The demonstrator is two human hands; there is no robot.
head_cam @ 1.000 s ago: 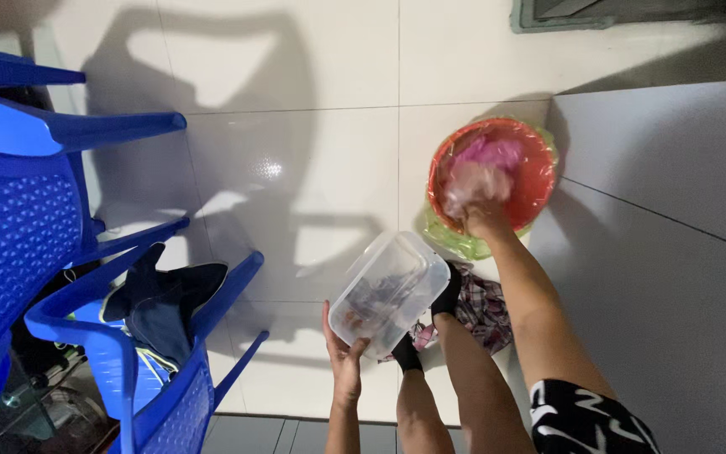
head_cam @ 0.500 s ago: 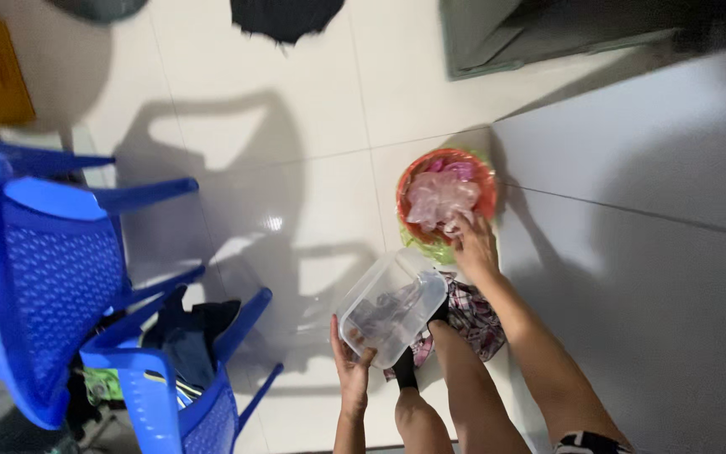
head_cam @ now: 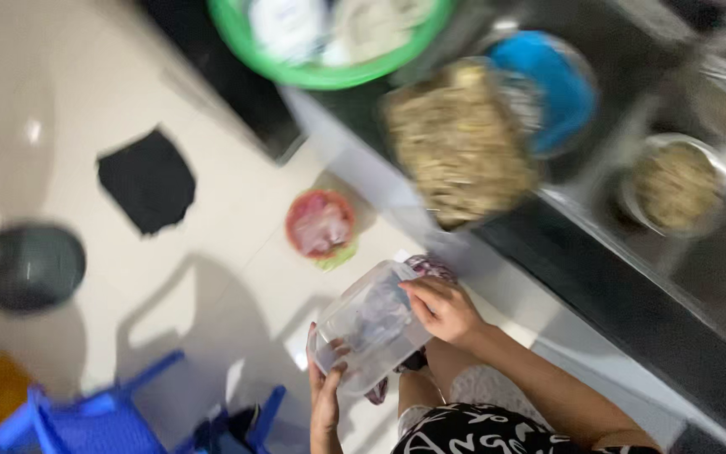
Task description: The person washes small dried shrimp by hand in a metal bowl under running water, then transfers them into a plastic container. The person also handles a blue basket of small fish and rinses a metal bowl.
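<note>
Head view: clear tub (head_cam: 373,326) lifted above the floor, gripped below by left hand (head_cam: 326,395), right hand (head_cam: 445,309) clasping its rim; red basin (head_cam: 321,224) left on tiles.

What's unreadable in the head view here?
- Clear plastic container: contents blurred, behind cloudy walls.
- Left hand: palm hidden under the container, arm cut by the bottom edge.
- Counter pots: motion blur; contents unclear.
- Green basin: cut by the top edge.
</note>
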